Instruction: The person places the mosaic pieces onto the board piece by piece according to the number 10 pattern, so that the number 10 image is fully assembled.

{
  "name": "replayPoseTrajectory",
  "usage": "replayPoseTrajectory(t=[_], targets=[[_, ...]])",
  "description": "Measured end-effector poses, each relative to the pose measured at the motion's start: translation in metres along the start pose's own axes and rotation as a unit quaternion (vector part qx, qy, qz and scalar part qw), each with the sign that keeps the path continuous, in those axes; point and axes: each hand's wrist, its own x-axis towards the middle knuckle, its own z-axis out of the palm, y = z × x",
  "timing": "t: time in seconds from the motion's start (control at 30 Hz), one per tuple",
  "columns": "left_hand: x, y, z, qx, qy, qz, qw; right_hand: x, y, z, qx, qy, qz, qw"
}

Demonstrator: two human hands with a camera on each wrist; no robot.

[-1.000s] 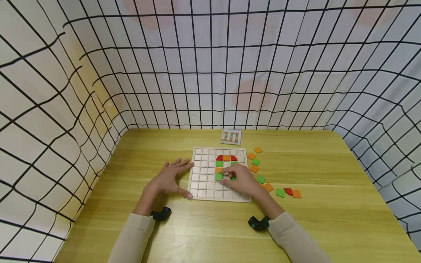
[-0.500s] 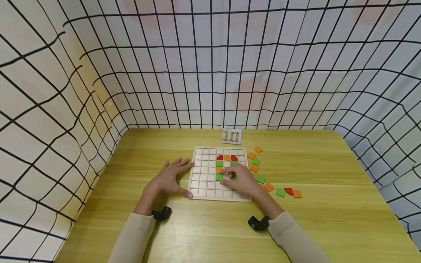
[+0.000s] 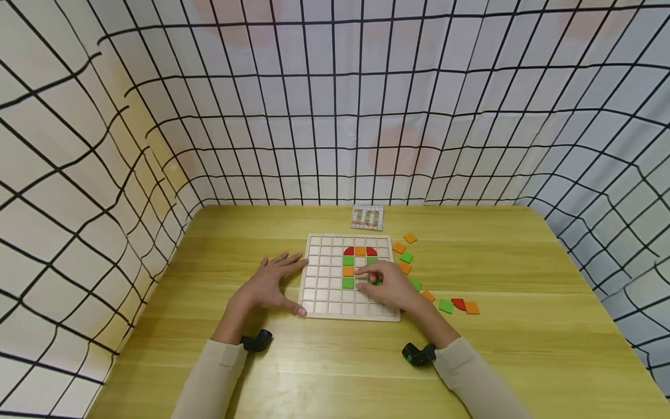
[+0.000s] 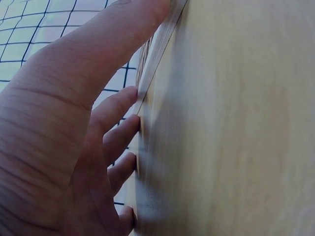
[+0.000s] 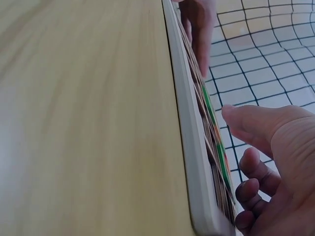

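A pale wooden grid board [image 3: 317,285] lies flat on the table, carrying red, orange and green tiles. My left hand [image 3: 268,284] is spread at the board's left side, thumb and index fingertip at its edge; its fingers [image 4: 118,140] show stretched out in the left wrist view. Over the board hovers my right hand [image 3: 389,285], thumb and index apart, other fingers loosely bent, with nothing seen between them. Left of its fingertips a green tile [image 3: 348,283] sits in a cell, below an orange tile [image 3: 348,271]. The right hand partly covers another green tile [image 3: 376,281].
Several loose tiles lie right of the board, among them an orange tile [image 3: 472,308], a red quarter-round tile [image 3: 458,304] and a green tile [image 3: 446,306]. A printed pattern card [image 3: 367,217] is behind the board. Grid-patterned curtains [image 3: 335,116] surround the table.
My right hand has moved slightly right, off the lower-left green tile, which stays flat in its cell in full view. The left hand has not moved.
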Motion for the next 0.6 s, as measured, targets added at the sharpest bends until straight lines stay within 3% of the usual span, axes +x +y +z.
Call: replayPoseTrajectory(t=[0.23, 0.6], targets=[[0.0, 0.001, 0.0, -0.005, -0.001, -0.001, 1.0, -0.011, 0.01, -0.014, -0.009, 0.014, 0.003, 1.0], [-0.001, 0.001, -0.001, -0.003, 0.002, 0.004, 1.0, -0.044, 0.02, -0.049, -0.049, 0.038, 0.061, 0.996]])
